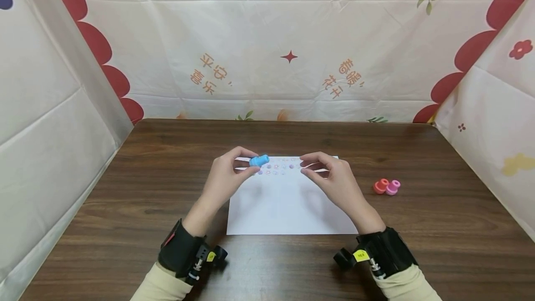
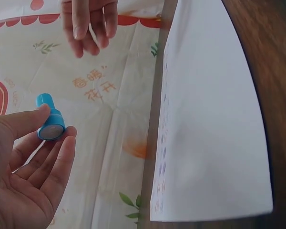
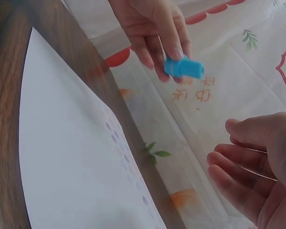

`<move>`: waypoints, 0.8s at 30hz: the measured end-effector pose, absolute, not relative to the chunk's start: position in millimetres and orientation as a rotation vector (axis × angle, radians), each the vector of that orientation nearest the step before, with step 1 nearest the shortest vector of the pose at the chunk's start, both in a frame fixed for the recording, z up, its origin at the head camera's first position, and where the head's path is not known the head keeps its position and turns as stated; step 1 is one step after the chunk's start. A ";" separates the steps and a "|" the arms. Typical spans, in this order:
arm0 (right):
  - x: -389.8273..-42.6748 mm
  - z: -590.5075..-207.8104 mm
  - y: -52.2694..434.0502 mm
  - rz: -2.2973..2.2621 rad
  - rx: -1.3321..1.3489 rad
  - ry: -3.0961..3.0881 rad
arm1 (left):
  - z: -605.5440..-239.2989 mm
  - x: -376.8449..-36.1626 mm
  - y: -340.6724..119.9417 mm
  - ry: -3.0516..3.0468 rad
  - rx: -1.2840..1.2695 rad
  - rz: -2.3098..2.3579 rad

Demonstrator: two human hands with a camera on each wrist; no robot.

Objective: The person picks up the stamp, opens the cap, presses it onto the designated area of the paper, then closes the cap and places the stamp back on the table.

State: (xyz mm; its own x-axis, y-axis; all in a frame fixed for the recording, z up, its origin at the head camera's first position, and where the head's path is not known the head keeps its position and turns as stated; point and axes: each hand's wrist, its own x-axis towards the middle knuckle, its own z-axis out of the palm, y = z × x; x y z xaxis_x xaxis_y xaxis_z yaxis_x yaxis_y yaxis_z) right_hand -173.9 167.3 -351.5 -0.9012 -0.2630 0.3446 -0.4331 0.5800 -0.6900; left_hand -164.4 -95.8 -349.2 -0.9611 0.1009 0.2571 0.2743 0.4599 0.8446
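My left hand [image 1: 226,173] pinches a blue stamp [image 1: 259,160] between thumb and fingers, above the far left part of a white sheet of paper [image 1: 288,206]. In the left wrist view the round flat end of the blue stamp [image 2: 51,132] faces the camera. My right hand [image 1: 332,176] hovers over the sheet's right side, thumb and fingers apart with nothing between them. Small purple, pink and blue stamped marks [image 3: 119,138] run in rows along the paper's far edge, partly hidden behind the hands in the head view.
To the right of the paper, a red stamp [image 1: 381,186] and a pink stamp [image 1: 393,187] stand side by side on the dark wooden table [image 1: 167,152]. A printed white cloth [image 1: 259,27] hangs behind the table and along both sides.
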 end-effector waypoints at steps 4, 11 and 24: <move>-175.1 -351.4 177.0 1.182 0.556 -2.617 | -349.0 -164.3 -102.9 -2.536 -0.309 -1.489; -177.4 -350.3 197.0 1.073 0.495 -2.631 | -348.1 -165.7 -118.3 -2.524 -0.316 -1.436; -180.9 -351.9 233.9 0.989 0.440 -2.596 | -344.2 -168.1 -142.4 -2.514 -0.289 -1.392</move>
